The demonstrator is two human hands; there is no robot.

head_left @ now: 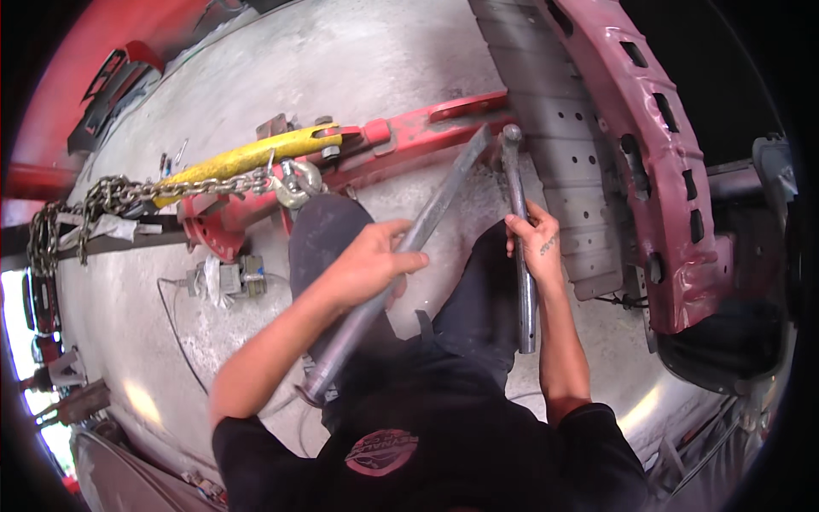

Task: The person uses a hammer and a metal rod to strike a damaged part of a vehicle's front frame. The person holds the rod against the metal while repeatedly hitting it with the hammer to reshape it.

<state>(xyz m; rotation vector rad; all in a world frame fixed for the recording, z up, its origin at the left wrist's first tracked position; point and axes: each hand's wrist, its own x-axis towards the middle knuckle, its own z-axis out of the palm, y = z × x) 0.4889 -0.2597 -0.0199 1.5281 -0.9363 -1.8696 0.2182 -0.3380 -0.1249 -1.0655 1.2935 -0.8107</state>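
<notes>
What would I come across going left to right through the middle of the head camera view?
Chain → metal hook → left grip, holding a long flat bar → right grip, holding a metal rod → pinkish-red beam.

Black short-sleeved shirt (478, 452), round pinkish print (381, 451); dark trousers (476, 303); small dark tattoo (548, 246).

The floor (307, 64) is bright, with glare at far left and black fisheye corners
</notes>
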